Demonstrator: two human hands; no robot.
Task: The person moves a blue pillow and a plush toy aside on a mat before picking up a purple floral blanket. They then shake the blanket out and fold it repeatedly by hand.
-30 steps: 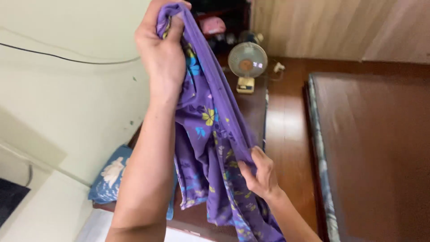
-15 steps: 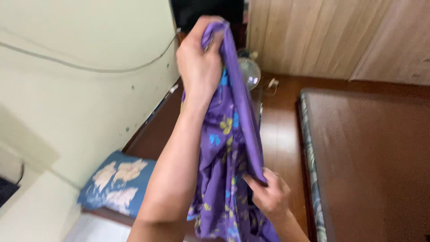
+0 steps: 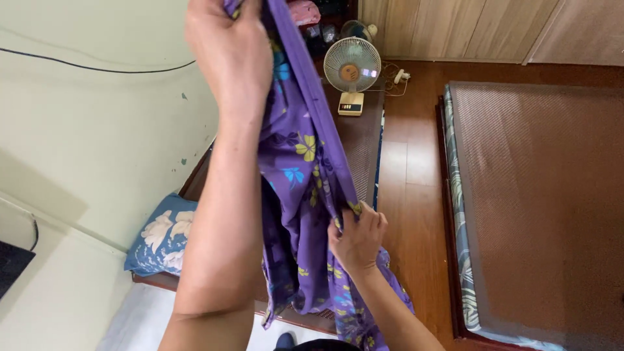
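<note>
- While it hangs in front of the person, the purple cloth [image 3: 305, 169] with yellow and blue flowers is stretched between both hands, its upper end raised to the top edge of the view and its lower folds dropping below the wrists.
- A straight hem or band of the cloth runs as a taut diagonal from the upper grip down to the lower one.
- Closed in a fist around the bunched upper end, the left hand [image 3: 231, 55] is held high, with its forearm reaching down the middle of the view.
- Lower down, the right hand [image 3: 356, 237] pinches the cloth's edge, fingers curled shut on the fabric.
- Behind the cloth lies a dark mat [image 3: 354, 146] on the wooden floor [image 3: 413, 195].
- A small white electric fan [image 3: 351, 68] stands at the far end of that mat, facing the camera.
- At the near left a blue pillow [image 3: 159, 237] with pale flowers lies against the cream wall [image 3: 97, 143].
- A thin black cable [image 3: 84, 67] runs across that wall.
- On the right a brown woven mattress [image 3: 539, 195] with a patterned side lies on the floor, well apart from the hands.
- Wood-panelled walls [image 3: 455, 26] close off the far side of the room.
</note>
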